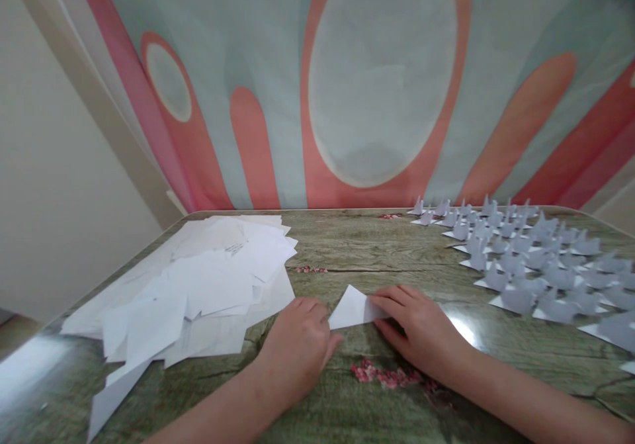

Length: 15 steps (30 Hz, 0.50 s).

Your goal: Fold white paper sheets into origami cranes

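A small folded piece of white paper (351, 308) lies at the middle of the table between my two hands, its pointed top facing away from me. My right hand (411, 325) pinches its right end, thumb below and fingers above. At the paper's left corner is my left hand (300, 338), with curled fingers and the thumb stretched toward the right. The left fingertips are mostly hidden behind the hand, but they meet the paper's edge.
Loose white sheets (208, 285) spread in an overlapping pile on the left. Several rows of folded white paper figures (520, 252) stand on the right. The wood-patterned table (342, 245) carries printed pink flowers. Behind it hangs a patterned curtain (282, 100).
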### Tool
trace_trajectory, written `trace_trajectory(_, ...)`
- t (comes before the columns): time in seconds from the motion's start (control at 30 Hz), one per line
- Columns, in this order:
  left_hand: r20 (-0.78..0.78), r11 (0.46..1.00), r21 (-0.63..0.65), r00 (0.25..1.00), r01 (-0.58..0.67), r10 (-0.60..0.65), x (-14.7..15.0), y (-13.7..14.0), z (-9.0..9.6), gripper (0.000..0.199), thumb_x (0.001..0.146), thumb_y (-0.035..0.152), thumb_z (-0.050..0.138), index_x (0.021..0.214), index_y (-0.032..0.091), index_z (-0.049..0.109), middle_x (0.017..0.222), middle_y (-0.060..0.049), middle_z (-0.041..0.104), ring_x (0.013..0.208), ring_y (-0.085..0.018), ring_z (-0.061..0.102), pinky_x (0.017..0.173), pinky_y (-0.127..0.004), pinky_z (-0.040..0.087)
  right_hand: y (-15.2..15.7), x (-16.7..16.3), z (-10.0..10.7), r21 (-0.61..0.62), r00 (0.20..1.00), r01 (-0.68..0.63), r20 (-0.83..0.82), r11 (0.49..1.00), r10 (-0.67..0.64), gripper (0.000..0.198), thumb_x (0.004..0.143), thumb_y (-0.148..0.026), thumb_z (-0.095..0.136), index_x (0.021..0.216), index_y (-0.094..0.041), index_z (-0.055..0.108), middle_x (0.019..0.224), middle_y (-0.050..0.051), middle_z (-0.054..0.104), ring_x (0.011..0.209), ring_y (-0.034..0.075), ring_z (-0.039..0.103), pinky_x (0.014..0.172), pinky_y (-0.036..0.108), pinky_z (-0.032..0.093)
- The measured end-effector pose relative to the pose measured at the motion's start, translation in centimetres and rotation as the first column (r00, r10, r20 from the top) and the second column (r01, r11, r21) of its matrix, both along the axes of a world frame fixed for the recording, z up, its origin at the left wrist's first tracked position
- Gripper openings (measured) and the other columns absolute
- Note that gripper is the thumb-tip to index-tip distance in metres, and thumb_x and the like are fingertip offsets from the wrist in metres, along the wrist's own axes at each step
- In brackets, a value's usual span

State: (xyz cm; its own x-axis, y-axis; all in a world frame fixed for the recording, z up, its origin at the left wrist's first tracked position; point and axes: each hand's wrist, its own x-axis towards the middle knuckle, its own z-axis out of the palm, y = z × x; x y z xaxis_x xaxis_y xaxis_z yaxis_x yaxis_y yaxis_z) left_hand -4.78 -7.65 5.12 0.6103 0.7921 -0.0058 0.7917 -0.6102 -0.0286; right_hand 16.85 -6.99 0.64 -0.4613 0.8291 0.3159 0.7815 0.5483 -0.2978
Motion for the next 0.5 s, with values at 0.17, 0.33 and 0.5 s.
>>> trace_trajectory(0.17,0.262,0.996,-0.055,0.961,-0.073,0.085,-0.6,1.4,-1.5,0.022,0.081,0.029,0.056,0.098,0.015,0.055,0.095,-0.008,0.06,0.091,-0.022,0.055,0.081,-0.037,0.045,0.2,-0.3,-0.4,-0.089,0.988,-0.011,-0.156,0.996,-0.003,0.035,0.077,-0.02,0.059,0.112,-0.02,0.054,0.101,0.006,0.06,0.09,0.021,0.053,0.079,0.037,0.044)
trace_trajectory(0.33,0.526,0.988,-0.15,0.85,0.046,0.04,-0.9,1.9,-3.0,0.052,0.077,0.03,0.061,0.122,0.018,0.039,0.119,-0.009,0.051,0.111,-0.02,0.047,0.096,-0.037,0.038,0.3,-0.3,-0.5,-0.103,0.967,-0.037,-0.256,0.994,0.01,0.033,0.076,-0.014,0.058,0.109,-0.02,0.055,0.094,0.006,0.06,0.087,0.02,0.053,0.077,0.035,0.044)
trace_trajectory(0.5,0.565,0.974,-0.191,0.825,0.122,0.008,-1.1,1.9,-3.2,0.056,0.078,0.033,0.06,0.126,0.018,0.036,0.124,-0.01,0.048,0.115,-0.02,0.044,0.1,-0.039,0.035,0.4,-0.3,-0.5,-0.1,0.957,-0.058,-0.289,0.993,0.027,0.027,0.077,-0.011,0.057,0.103,-0.02,0.059,0.079,0.002,0.059,0.078,0.018,0.053,0.071,0.031,0.043)
